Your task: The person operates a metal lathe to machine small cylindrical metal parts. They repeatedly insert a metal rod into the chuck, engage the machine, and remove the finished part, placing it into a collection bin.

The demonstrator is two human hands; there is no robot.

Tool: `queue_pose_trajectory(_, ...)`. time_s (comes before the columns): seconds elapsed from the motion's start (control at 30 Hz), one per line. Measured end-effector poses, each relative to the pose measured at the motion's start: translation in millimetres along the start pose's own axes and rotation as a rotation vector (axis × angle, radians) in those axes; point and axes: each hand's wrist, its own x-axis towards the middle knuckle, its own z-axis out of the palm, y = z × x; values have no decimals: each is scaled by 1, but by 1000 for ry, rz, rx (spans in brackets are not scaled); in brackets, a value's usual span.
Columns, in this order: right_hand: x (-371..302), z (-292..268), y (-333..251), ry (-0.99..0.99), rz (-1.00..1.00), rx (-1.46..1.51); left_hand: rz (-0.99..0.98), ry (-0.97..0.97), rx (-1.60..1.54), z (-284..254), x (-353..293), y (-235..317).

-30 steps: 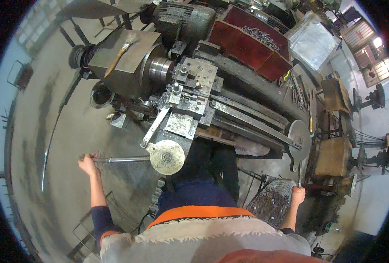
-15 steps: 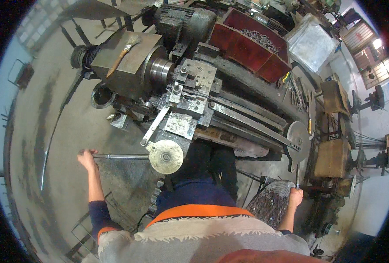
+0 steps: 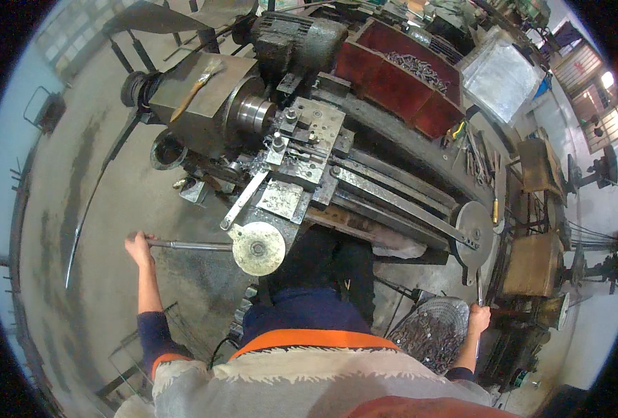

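Note:
My left hand (image 3: 139,249) is closed around the outer end of a metal lever (image 3: 194,246), which sticks out sideways from a pale round disc (image 3: 259,249) at the front of a small lathe. Far to the right, my right hand (image 3: 479,319) grips a second lever (image 3: 480,287), hanging below a grey disc (image 3: 474,226). A long flat bar (image 3: 399,205) links that disc to the tool slide (image 3: 316,125). Beside the slide is the shiny round spindle nose (image 3: 254,113), with metal shavings around it. Whatever small work the spindle holds is too small to make out.
On the headstock lies a paintbrush (image 3: 199,90). Behind the bed stands a dark red bin (image 3: 392,87) of small metal parts, with hand tools (image 3: 479,157) to its right. A basket of dark parts (image 3: 431,334) is near my right arm. A motor (image 3: 298,42) sits behind.
My right hand has moved a little down and to the right with its lever. My left hand stays on its lever, almost unmoved. The whole view has shifted slightly.

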Motion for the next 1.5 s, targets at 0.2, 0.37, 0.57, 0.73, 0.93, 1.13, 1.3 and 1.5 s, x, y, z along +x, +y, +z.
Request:
queue_pose_trajectory(0.2, -41, -22, -22, -37, 9, 54, -6, 1, 47, -12, -4, -3)
queue_pose_trajectory(0.37, -40, -11, -17, -84, 55, 79, 33, 12, -14, -6, -3, -4)
queue_pose_trajectory(0.57, -47, -28, -33, -122, 110, 89, 52, 21, 10, 4, 2, -2)
queue_pose_trajectory(0.73, -42, -4, -15, -21, 47, 46, 50, 29, -8, 6, 3, -2)
queue_pose_trajectory(0.93, -49, -16, -26, -43, 31, 42, 44, 4, -19, 5, 5, -1)
queue_pose_trajectory(1.13, -37, -15, -23, -23, 93, 57, 5, 26, 39, -1, -5, 6)
queue_pose_trajectory(1.3, 41, -1, 10, -87, -50, -48, 47, -25, 216, -43, -12, 5)
queue_pose_trajectory(1.5, 92, -14, -14, -91, 10, -219, -37, -216, 444, -79, -10, 13)
